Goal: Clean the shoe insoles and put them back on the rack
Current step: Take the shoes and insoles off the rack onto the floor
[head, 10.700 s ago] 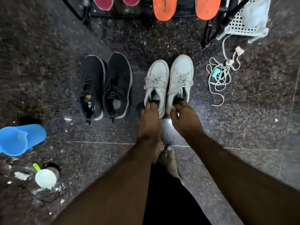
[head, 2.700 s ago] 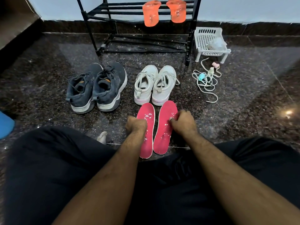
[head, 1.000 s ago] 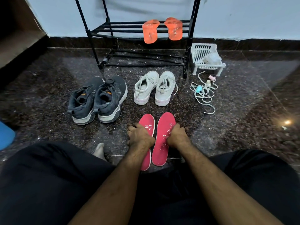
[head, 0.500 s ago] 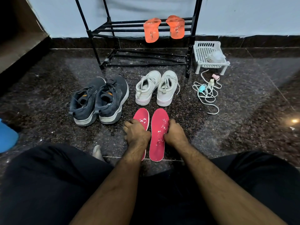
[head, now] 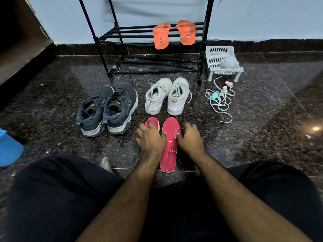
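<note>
Two pink insoles lie side by side on the dark floor in front of me. White specks dot the right insole (head: 170, 137). Most of the left insole (head: 152, 121) is covered by my left hand (head: 151, 138), which rests flat on it with fingers spread. My right hand (head: 190, 138) sits at the right insole's outer edge, fingers curled and thumb against that edge. Two orange insoles (head: 160, 36) lean on the black rack (head: 202, 49) by the wall.
White sneakers (head: 167, 96) stand just beyond the pink insoles, dark sneakers (head: 106, 109) to their left. A white basket (head: 222, 62) and tangled cords (head: 220, 100) lie right of the rack. A blue tub (head: 8, 149) is at the left edge. My knees fill the foreground.
My left hand has slid forward over the left insole and spread its fingers. Both insoles stay on the floor, and my right hand keeps to the right insole's edge.
</note>
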The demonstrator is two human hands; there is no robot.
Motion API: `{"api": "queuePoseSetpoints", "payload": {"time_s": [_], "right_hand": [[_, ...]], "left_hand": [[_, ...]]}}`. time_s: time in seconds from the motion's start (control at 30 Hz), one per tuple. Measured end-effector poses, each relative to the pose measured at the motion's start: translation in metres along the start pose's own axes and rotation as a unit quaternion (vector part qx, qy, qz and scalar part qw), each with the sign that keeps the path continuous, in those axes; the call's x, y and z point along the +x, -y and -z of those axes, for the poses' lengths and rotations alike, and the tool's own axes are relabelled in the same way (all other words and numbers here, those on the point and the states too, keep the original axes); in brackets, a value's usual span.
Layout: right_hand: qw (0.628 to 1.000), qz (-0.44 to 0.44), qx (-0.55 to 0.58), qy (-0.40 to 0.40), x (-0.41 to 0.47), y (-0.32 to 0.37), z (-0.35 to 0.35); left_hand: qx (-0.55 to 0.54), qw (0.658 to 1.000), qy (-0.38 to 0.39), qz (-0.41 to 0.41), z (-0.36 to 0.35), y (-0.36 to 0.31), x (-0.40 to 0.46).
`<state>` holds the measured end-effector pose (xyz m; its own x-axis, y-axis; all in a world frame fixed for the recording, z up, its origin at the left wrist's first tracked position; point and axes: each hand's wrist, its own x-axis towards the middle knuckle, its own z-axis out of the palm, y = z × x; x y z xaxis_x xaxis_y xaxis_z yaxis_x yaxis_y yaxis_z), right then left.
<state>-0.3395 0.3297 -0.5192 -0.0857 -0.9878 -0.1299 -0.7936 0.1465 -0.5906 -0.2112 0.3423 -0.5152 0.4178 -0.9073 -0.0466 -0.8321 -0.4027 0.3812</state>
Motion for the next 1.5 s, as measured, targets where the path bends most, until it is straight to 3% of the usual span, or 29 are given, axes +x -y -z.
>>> {"api": "queuePoseSetpoints", "payload": {"time_s": [0.37,0.63,0.77,0.87,0.93,1.0,1.1,1.2,1.3,1.4,1.5], "right_hand": [[0.999,0.046,-0.019,-0.012,0.055,0.052,0.072],[0.988,0.116,-0.079,-0.065,0.144,0.085,0.125],[0.986,0.127,-0.078,-0.076,0.193,0.091,0.136],[0.986,0.133,-0.049,-0.085,0.233,0.092,0.141],[0.989,0.124,-0.009,-0.078,0.261,0.091,0.142],[0.99,0.117,0.033,-0.073,0.287,0.089,0.14],[0.986,0.138,0.049,-0.074,0.311,0.087,0.129],[0.984,0.135,0.08,-0.086,0.314,0.088,0.12],[0.973,0.104,0.162,-0.125,0.306,0.086,0.11],[0.94,0.078,0.278,-0.184,0.283,0.082,0.105],[0.875,-0.008,0.435,-0.21,0.261,0.075,0.104]], "left_hand": [[-0.018,0.997,-0.017,-0.07,0.065,-0.061,0.044],[-0.022,0.988,-0.065,-0.141,0.109,-0.13,0.141],[-0.038,0.987,-0.05,-0.151,0.109,-0.155,0.194],[-0.097,0.986,-0.042,-0.126,0.093,-0.163,0.238],[-0.196,0.977,-0.029,-0.075,0.08,-0.168,0.271],[-0.32,0.947,0.0,-0.012,0.068,-0.172,0.305],[-0.497,0.863,0.07,0.057,0.053,-0.175,0.338],[-0.585,0.802,0.087,0.087,0.049,-0.181,0.351],[-0.619,0.775,0.081,0.097,0.049,-0.185,0.345],[-0.642,0.752,0.107,0.103,0.049,-0.18,0.317],[-0.694,0.696,0.15,0.109,0.047,-0.167,0.281]]}}
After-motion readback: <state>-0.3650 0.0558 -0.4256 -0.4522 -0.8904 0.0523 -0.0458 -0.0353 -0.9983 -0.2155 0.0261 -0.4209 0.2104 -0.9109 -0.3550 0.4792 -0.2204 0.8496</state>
